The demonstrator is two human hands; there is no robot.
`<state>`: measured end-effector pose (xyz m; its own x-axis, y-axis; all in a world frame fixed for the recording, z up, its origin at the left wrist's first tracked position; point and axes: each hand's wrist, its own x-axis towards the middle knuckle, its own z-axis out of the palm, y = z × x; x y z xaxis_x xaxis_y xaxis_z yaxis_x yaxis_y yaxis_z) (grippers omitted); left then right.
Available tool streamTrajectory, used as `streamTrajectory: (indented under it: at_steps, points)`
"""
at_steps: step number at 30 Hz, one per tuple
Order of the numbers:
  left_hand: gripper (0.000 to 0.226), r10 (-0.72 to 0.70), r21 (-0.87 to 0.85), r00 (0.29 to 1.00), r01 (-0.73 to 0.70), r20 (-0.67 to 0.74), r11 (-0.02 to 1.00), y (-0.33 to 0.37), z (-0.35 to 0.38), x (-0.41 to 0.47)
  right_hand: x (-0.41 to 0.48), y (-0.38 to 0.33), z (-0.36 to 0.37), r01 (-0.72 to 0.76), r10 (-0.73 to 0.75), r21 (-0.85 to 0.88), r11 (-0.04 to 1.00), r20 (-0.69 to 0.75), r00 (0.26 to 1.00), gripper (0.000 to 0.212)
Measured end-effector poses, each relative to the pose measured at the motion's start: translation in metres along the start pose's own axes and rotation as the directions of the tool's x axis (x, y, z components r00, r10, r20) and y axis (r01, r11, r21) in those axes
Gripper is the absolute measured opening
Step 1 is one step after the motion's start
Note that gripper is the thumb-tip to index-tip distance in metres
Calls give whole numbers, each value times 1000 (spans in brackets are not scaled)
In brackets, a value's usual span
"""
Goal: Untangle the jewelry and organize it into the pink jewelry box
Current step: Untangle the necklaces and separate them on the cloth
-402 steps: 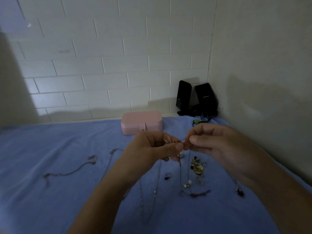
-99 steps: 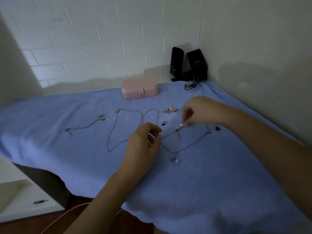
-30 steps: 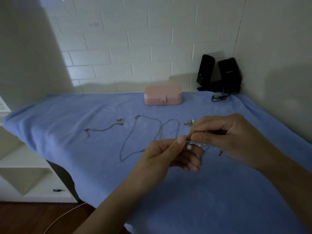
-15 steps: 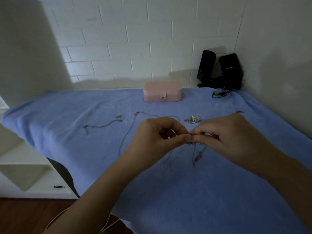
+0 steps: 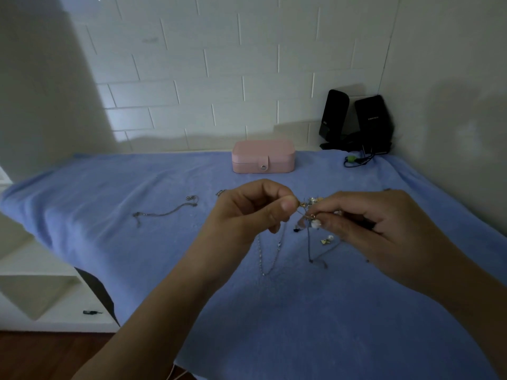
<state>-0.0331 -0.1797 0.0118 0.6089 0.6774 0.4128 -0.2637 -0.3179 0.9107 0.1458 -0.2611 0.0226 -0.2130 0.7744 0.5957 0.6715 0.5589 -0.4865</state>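
My left hand (image 5: 247,212) and my right hand (image 5: 375,226) are raised above the blue towel (image 5: 137,242), fingertips almost touching. Both pinch a tangled piece of jewelry (image 5: 308,215) with small gold and pearl bits; thin chains hang from it down to the towel. A silver necklace (image 5: 270,250) lies under my left hand, partly hidden. A separate thin chain (image 5: 167,212) lies alone to the left. The pink jewelry box (image 5: 263,157) stands closed at the back near the wall.
Two black speakers (image 5: 356,122) with a cable (image 5: 356,160) stand in the back right corner. Walls close off the back and right side. The towel hangs over the table's left and front edges. White shelving (image 5: 33,283) stands below on the left.
My hands have lifted slightly with the tangled piece. A small gold cluster that lay visible on the towel behind them is now behind my fingers. The view shifted a little.
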Motion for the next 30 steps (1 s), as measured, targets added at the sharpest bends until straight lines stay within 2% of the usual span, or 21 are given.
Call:
streamTrajectory:
  at_steps: [2,5,7,8,11,14,16,19,21,24,27,30]
  points:
    - [7,13,-32,1000,-12,11,999,0,1,0,1,-1,0,-118,111,164,979,54,992,11]
    - [5,37,-41,999,-37,15,998,-1,1,0,0,-1,-3,-321,228,445,836,250,941,26]
    - [4,49,-52,998,-47,33,998,-2,1,0,1,-2,-2,-360,220,502,786,318,922,27]
    - [10,57,-58,998,-55,39,997,-3,0,-1,1,-2,-1,-345,211,505,791,304,929,23]
    - [21,84,-72,996,-81,42,994,-6,0,-1,1,0,-2,-231,182,412,882,154,971,17]
    - [18,117,-104,992,-112,48,988,-7,3,-2,-1,0,-3,-136,109,365,921,94,990,27]
    - [18,121,-124,991,-115,47,986,-8,2,-3,-2,-1,-4,-69,60,330,942,36,998,24]
    - [14,145,-97,988,-139,61,985,-7,1,-5,-3,-3,-6,76,-63,131,988,-104,993,13]
    - [9,147,2,988,-147,52,989,-6,0,-7,-3,-5,-5,150,-158,-69,986,-125,980,11]
    - [3,198,321,979,-205,54,925,-5,-2,-11,-4,-8,-1,204,-245,-287,936,-115,963,17]
    - [6,293,548,955,-270,48,792,-1,0,-13,-5,-8,-3,204,-256,-297,933,-147,955,20]
    - [8,353,610,935,-307,48,730,5,6,-15,-4,-8,-4,157,-187,-173,972,-171,967,16]
